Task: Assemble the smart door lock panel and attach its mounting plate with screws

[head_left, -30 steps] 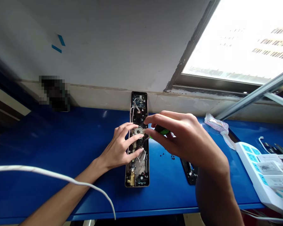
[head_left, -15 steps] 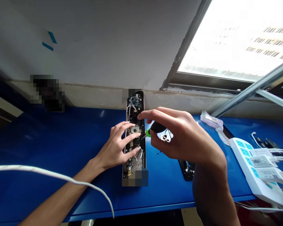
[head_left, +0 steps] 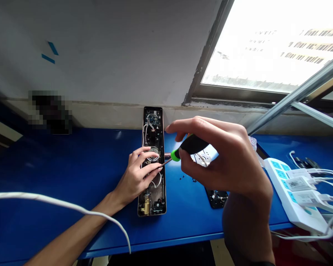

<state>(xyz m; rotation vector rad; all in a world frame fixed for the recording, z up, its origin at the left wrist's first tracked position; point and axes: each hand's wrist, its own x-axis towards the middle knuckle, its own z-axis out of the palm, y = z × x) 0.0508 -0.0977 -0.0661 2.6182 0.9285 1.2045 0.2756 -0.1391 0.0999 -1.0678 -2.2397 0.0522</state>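
A long narrow dark housing [head_left: 162,192] lies open on the blue table, with a circuit board, white wires, a round part and a brass fitting inside. My right hand [head_left: 227,155] grips a screwdriver [head_left: 192,145] with a black and green handle, its shaft slanting down to the left over the housing's right edge. Across the middle of the housing rests my left hand [head_left: 137,173]. Its thumb and index finger are pinched at the screwdriver's tip; anything small between them is hidden. The other fingers lie by the round part.
Several tiny dark screws [head_left: 182,178] lie right of the housing. Behind my right hand are a white plate with holes [head_left: 205,158] and a black panel [head_left: 215,197]. A white power strip [head_left: 296,207] with chargers stands at right. A white cable [head_left: 58,202] crosses at left.
My left thumb and index finger have closed together at the screwdriver tip. My right hand has drawn the screwdriver up and right, away from the housing's inside. The view has shifted slightly.
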